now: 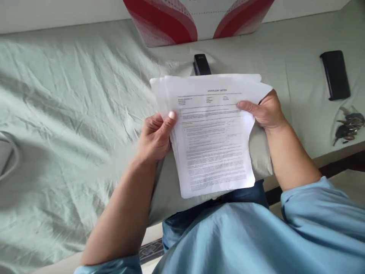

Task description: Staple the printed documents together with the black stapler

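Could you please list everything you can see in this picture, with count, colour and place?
stack of papers: several sheets, white with black print, held in the middle over the bed
stapler: one, black, just beyond the papers' top edge
red and white box: one, top centre, against the wall
black case: one, upper right on the sheet
bunch of keys: one, dark metal, right edge
bed sheet: one, pale green, wrinkled, covering the surface
white object: one, left edge, cut off by the frame
left hand: grips the stack's left edge
right hand: grips the stack's upper right edge
sleeves: light blue
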`<state>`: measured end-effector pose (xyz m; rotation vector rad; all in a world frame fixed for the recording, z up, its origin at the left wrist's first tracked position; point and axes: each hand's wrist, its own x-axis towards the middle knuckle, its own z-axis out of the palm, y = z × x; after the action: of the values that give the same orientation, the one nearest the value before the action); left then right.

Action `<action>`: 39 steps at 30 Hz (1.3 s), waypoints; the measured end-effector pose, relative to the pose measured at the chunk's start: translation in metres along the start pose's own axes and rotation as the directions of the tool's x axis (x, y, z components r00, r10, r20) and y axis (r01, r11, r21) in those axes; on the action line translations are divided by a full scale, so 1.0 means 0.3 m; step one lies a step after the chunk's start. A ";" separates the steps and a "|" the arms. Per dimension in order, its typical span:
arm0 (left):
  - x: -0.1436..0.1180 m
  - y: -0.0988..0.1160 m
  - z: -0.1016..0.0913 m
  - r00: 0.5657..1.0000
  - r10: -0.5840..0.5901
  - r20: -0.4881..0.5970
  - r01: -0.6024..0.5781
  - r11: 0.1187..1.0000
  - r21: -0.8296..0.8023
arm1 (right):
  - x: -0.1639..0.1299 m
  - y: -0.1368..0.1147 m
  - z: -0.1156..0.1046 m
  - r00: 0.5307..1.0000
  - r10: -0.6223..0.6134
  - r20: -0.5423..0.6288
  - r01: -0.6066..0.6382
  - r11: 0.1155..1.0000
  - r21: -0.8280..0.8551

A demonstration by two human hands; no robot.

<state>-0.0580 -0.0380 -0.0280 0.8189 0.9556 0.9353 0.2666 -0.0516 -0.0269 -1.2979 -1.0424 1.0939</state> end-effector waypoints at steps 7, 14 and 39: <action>0.040 -0.003 -0.011 0.997 -0.074 -0.001 0.073 0.985 -0.153 | 0.016 0.028 -0.022 0.994 -0.112 -0.006 0.111 0.990 -0.082; 0.050 0.021 -0.036 0.991 -0.096 0.091 0.113 0.973 -0.200 | 0.042 0.038 -0.018 0.987 -0.127 -0.100 0.123 0.992 -0.040; 0.044 0.019 -0.040 0.966 -0.185 0.181 0.219 0.956 -0.193 | 0.024 0.005 0.004 0.987 -0.124 -0.102 0.120 0.992 -0.046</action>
<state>-0.0670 -0.0219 -0.0311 0.5936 0.7685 0.7649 0.2667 -0.0443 -0.0286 -1.2912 -1.0552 0.9075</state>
